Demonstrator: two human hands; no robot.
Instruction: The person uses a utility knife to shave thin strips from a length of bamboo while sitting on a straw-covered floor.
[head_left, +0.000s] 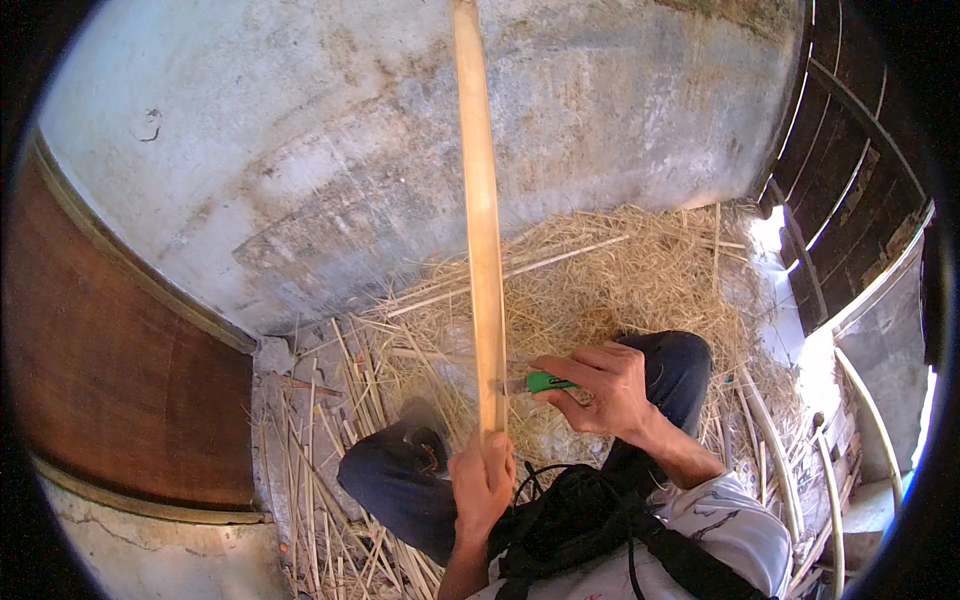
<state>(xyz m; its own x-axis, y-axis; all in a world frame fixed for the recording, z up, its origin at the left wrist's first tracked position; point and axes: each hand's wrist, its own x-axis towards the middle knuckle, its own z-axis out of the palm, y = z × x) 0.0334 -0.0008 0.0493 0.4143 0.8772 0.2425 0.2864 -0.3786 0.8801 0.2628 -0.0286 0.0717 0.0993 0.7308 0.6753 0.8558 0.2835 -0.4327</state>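
A long, flat, pale bamboo strip (482,215) rises from my lap toward the top of the view. My left hand (482,475) grips its lower end, fingers wrapped round it. In my right hand (605,388) is a green-handled cutter knife (550,381), held between thumb and fingers. Its short blade points left and meets the strip's right edge, a little above my left hand. Whether the blade has bitten in is too small to tell.
Curled shavings (610,290) heap between my knees and the stained wall (350,150). Thin split sticks (320,470) lie at the left, beside a brown wooden panel (130,350). Curved poles (830,500) lean at the right, below dark slatted boards (850,170).
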